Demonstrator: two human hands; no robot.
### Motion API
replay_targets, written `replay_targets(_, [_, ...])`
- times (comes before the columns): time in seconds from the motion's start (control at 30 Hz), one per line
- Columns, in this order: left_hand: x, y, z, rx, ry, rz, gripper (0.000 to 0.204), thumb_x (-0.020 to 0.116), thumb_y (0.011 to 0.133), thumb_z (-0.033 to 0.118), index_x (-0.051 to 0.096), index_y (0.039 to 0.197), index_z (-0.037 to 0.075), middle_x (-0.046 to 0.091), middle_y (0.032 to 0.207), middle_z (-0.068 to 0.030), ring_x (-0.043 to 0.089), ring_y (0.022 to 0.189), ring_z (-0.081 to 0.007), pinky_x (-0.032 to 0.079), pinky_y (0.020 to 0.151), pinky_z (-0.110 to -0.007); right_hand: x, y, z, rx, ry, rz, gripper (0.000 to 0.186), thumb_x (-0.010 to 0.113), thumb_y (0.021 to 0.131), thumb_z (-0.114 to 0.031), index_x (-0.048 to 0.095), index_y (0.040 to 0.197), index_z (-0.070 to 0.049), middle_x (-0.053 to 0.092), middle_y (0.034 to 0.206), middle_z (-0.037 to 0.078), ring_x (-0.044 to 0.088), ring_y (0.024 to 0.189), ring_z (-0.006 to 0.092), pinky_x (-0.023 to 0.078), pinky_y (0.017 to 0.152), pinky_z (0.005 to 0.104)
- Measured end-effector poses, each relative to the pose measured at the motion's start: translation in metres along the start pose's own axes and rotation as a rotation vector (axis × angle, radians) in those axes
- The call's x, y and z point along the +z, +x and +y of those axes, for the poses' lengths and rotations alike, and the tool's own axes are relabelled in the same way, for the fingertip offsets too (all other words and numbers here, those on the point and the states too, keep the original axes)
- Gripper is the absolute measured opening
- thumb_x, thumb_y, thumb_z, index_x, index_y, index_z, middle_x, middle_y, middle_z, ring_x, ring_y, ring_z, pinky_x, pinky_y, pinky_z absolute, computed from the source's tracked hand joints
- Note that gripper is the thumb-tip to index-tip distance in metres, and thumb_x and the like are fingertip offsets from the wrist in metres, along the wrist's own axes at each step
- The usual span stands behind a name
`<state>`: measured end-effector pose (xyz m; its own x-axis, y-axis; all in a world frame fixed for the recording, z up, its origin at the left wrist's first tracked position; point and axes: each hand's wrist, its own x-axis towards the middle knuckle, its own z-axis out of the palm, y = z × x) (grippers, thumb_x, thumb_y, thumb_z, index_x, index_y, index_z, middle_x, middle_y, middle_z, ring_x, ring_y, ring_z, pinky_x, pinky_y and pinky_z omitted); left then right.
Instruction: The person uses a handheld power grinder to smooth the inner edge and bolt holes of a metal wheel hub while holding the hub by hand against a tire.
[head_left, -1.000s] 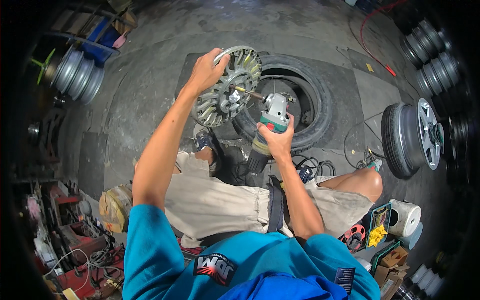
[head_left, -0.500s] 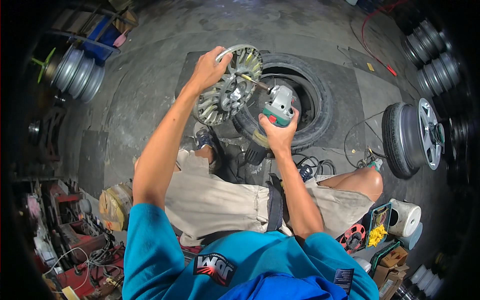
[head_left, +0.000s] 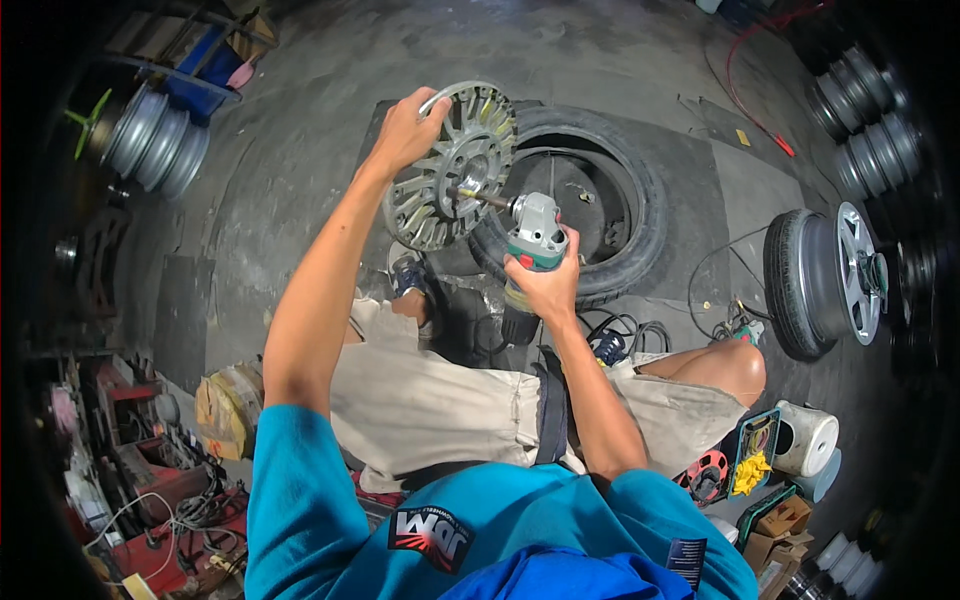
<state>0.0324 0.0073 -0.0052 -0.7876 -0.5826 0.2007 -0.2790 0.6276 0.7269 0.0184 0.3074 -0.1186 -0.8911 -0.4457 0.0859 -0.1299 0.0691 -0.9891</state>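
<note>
My left hand [head_left: 408,132] grips the upper rim of a silver multi-spoke wheel [head_left: 428,203], holding it up on a tilt. My right hand [head_left: 548,282] is closed around an angle grinder [head_left: 540,232] with a grey head and green body. From the grinder's head a long thin shaft [head_left: 490,199] points left, its tip at the spokes beside the wheel's hub; whether it touches is too small to tell. Beneath both lies a black tire [head_left: 640,190], flat on the floor, partly covered by the wheel and grinder.
To the right stands a tire [head_left: 793,285] with a silver rim [head_left: 858,270] beside it. Cables [head_left: 640,330] coil near my right foot. Stacked rims [head_left: 880,150] line the far right; more rims [head_left: 155,145] sit at the left. A red-tipped hose [head_left: 783,145] lies at the back right.
The grinder in my right hand has shifted left and slightly nearer. Its shaft tip has gone from the upper spokes down beside the hub. The wheel has moved slightly left.
</note>
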Motion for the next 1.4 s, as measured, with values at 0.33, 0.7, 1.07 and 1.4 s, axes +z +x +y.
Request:
replay_targets(0.33, [0.002, 0.004, -0.004, 0.048, 0.036, 0.023, 0.044, 0.061, 0.102, 0.039, 0.069, 0.123, 0.001, 0.075, 0.106, -0.0265, 0.072, 0.102, -0.0413, 0.053, 0.091, -0.049, 0.01, -0.022, 0.014, 0.149, 0.142, -0.018, 0.083, 0.093, 0.071, -0.02, 0.045, 0.136, 0.0, 0.066, 0.112, 0.012, 0.064, 0.101, 0.02, 0.053, 0.093, 0.0355])
replay_targets(0.7, [0.002, 0.004, -0.002, 0.016, 0.064, 0.019, 0.044, 0.061, 0.102, 0.039, 0.069, 0.122, 0.001, 0.075, 0.106, -0.0272, 0.071, 0.105, -0.0449, 0.053, 0.092, -0.05, 0.014, -0.028, 0.017, 0.07, 0.076, 0.003, 0.082, 0.094, 0.071, -0.022, 0.046, 0.134, 0.001, 0.065, 0.112, 0.013, 0.064, 0.1, 0.0206, 0.053, 0.092, 0.0361])
replay_targets(1.07, [0.005, 0.002, 0.001, 0.083, 0.018, 0.019, 0.043, 0.062, 0.102, 0.038, 0.07, 0.122, 0.001, 0.075, 0.106, -0.0263, 0.071, 0.105, -0.0452, 0.053, 0.092, -0.05, 0.011, -0.02, 0.008, 0.047, 0.107, 0.026, 0.078, 0.094, 0.07, -0.02, 0.048, 0.131, -0.001, 0.067, 0.112, 0.012, 0.065, 0.101, 0.0192, 0.053, 0.092, 0.0361])
replay_targets(1.4, [0.008, 0.003, 0.009, 0.074, 0.024, 0.004, 0.043, 0.062, 0.102, 0.038, 0.07, 0.122, 0.0, 0.075, 0.105, -0.0273, 0.072, 0.101, -0.0428, 0.053, 0.091, -0.049, 0.001, -0.012, -0.009, -0.085, -0.019, 0.069, 0.084, 0.092, 0.067, -0.017, 0.045, 0.135, -0.001, 0.066, 0.115, 0.016, 0.066, 0.104, 0.0222, 0.052, 0.095, 0.0369])
